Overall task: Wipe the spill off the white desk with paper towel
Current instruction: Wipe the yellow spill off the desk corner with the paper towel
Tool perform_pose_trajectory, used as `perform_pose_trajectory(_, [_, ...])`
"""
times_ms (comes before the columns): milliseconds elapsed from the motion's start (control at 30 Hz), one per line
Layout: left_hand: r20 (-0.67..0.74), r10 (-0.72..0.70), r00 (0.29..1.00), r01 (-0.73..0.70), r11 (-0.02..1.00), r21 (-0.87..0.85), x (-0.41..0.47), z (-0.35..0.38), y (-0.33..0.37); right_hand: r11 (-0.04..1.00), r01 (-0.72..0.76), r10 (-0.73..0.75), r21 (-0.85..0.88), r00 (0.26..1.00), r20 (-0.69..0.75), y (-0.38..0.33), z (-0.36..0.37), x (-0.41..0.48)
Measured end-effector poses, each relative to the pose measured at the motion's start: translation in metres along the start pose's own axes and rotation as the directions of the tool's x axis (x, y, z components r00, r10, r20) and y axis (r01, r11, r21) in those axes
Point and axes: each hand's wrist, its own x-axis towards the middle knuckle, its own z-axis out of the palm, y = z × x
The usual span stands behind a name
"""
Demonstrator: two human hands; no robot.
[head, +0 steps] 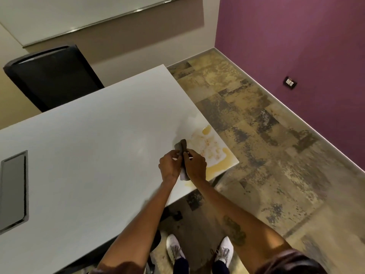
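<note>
A yellowish spill [213, 153] with reddish specks spreads over the near right corner of the white desk [94, 151], reaching the desk's edge. My left hand [169, 167] and my right hand [195, 165] are close together just left of the spill, both gripping a folded paper towel [182, 147]. The towel's upper end looks dark and soaked; its white lower end [183, 176] hangs below my hands. A thin trail of liquid lies on the desk under my right wrist.
A black office chair [53, 76] stands behind the desk's far side. A grey cable hatch [13, 190] is set into the desk at the left. Mottled floor and a purple wall lie to the right. My white shoes are below the desk's edge.
</note>
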Motion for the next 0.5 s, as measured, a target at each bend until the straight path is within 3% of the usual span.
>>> perform_pose_trajectory(233, [0.104, -0.025, 0.994, 0.025, 1.0, 0.0, 0.008, 0.009, 0.0, 0.999, -0.014, 0.001, 0.046, 0.964, 0.265, 0.025, -0.021, 0.006])
perform_pose_trajectory(500, [0.21, 0.05, 0.977, -0.047, 0.999, -0.018, 0.013, 0.046, 0.027, 0.986, 0.037, -0.029, -0.159, 0.998, 0.057, 0.048, -0.043, 0.025])
